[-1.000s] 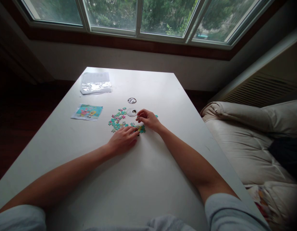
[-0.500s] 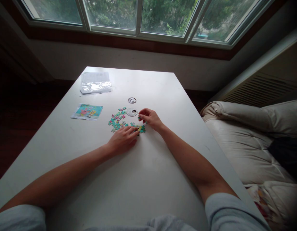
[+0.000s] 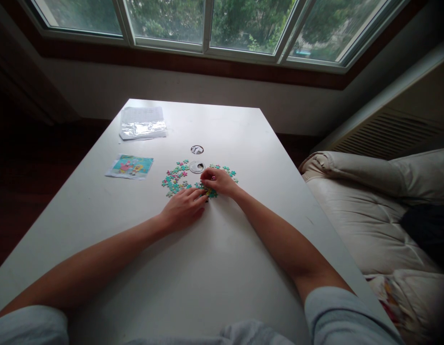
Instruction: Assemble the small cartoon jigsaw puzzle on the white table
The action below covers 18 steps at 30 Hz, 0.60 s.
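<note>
My left hand [image 3: 183,209] lies palm down on the table, fingers stretched out, its fingertips resting on a small cluster of joined puzzle pieces [image 3: 212,193] in yellow and teal. Just above that cluster, my right hand [image 3: 219,181] has its thumb and fingers pinched on a puzzle piece, mostly hidden by the fingers. A bit of pink [image 3: 214,178] shows among those fingers. Loose puzzle pieces [image 3: 173,178] in teal, pink and yellow spread in an arc to the left. More loose pieces [image 3: 229,171] lie behind and right of my right hand.
A round metal cover [image 3: 197,166] and a round hole [image 3: 197,150] are set in the white table [image 3: 215,287]. A cartoon picture sheet [image 3: 130,166] lies at left, with a clear plastic bag and papers [image 3: 143,123] behind it. A pale sofa [image 3: 351,211] stands at right.
My right hand has moved slightly left and down toward the joined pieces, uncovering more of the loose pieces on the right. My left hand has stayed in place.
</note>
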Tool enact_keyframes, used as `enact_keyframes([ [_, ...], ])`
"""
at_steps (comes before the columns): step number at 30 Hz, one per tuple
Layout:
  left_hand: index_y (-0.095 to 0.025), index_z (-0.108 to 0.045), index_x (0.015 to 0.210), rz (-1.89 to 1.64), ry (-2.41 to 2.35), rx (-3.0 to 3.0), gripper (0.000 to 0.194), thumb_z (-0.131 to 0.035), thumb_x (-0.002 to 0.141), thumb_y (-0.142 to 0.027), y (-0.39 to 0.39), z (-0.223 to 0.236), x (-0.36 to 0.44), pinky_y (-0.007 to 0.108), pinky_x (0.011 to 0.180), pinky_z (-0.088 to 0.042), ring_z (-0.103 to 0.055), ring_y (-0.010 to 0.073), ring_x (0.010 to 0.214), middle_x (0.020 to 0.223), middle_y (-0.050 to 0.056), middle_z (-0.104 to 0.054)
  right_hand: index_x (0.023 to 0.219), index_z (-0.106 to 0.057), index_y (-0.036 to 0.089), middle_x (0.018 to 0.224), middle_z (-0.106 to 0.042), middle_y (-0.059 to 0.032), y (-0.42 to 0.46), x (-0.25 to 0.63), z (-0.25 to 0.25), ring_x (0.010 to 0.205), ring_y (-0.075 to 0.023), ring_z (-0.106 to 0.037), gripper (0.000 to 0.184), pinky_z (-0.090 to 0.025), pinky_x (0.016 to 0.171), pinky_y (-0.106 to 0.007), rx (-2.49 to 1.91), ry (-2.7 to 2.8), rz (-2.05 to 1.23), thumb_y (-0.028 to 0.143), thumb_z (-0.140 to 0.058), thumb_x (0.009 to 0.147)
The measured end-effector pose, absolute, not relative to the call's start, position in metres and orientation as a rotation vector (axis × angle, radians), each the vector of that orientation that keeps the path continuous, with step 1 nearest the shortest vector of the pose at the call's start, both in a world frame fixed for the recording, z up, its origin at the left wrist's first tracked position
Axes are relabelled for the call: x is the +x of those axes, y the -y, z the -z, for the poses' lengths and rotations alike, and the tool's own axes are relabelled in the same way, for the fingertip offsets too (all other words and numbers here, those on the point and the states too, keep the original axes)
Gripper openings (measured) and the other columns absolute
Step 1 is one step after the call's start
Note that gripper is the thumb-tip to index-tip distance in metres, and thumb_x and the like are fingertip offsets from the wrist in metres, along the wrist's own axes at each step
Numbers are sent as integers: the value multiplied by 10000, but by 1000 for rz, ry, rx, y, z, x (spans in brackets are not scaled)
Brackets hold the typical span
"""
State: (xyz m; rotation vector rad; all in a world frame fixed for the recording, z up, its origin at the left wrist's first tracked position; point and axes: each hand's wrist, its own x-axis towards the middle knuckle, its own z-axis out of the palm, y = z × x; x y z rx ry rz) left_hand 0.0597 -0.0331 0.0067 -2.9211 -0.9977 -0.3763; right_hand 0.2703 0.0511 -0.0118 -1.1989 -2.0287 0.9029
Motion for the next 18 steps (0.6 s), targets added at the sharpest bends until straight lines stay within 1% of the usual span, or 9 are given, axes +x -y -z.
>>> enact_keyframes([
  [8, -194, -600, 1318, 368, 997, -2935, 361, -536, 966, -246, 32, -6, 60, 435, 995, -500, -578, 277, 1207, 1330, 124, -629, 852, -711, 197, 752, -689, 13, -51, 270, 8, 678, -122, -578, 49, -423, 674, -254, -1245, 2095, -787, 198, -685, 810],
  [14, -206, -601, 1319, 394, 1005, -2945, 366, -547, 959, -244, 32, -6, 60, 439, 998, -495, -578, 279, 1211, 1334, 128, -628, 853, -715, 209, 763, -696, 16, -51, 271, 8, 701, -134, -606, 51, -440, 682, -264, -1215, 2026, -948, 232, -686, 817],
  [18, -205, -598, 1318, 368, 1004, -2942, 358, -528, 969, -248, 33, -8, 60, 430, 996, -491, -580, 277, 1203, 1329, 124, -628, 850, -715, 207, 750, -683, 18, -51, 269, 9, 684, -128, -581, 49, -427, 688, -263, -1262, 2084, -825, 195, -683, 815],
])
